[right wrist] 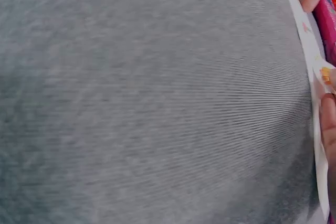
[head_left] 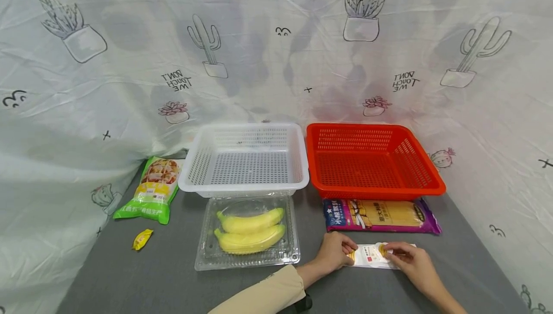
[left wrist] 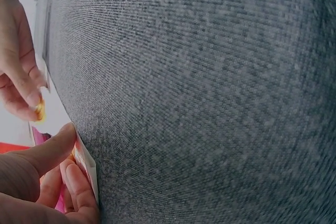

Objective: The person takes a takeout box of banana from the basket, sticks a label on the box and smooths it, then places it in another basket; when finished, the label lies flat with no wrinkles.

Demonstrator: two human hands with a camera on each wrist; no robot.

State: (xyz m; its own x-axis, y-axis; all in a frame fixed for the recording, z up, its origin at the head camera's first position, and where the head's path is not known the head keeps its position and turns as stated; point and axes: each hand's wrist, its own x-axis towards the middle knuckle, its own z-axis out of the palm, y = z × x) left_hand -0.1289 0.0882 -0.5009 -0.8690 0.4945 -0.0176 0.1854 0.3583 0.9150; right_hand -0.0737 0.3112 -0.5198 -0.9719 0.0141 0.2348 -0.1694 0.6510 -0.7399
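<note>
A flat white packet [head_left: 368, 255] with red and yellow print lies on the grey table near the front right. My left hand [head_left: 333, 252] pinches its left end between thumb and fingers. On the other side, my right hand [head_left: 409, 262] pinches a yellow-printed part of the packet, which looks lifted a little in the right wrist view. The left wrist view has the left thumb on top of the packet [left wrist: 55, 116] and the fingers curled beside it. Just behind the packet lies a purple-edged pasta bag [head_left: 384, 214].
A red basket [head_left: 432, 187] stands behind the pasta bag, with a white basket [head_left: 187, 179] to its left. Left of my hands sits a clear plastic box [head_left: 203, 256] with two bananas [head_left: 250, 239]. Farther left are a green food bag [head_left: 151, 189] and a small yellow wrapped piece [head_left: 142, 239].
</note>
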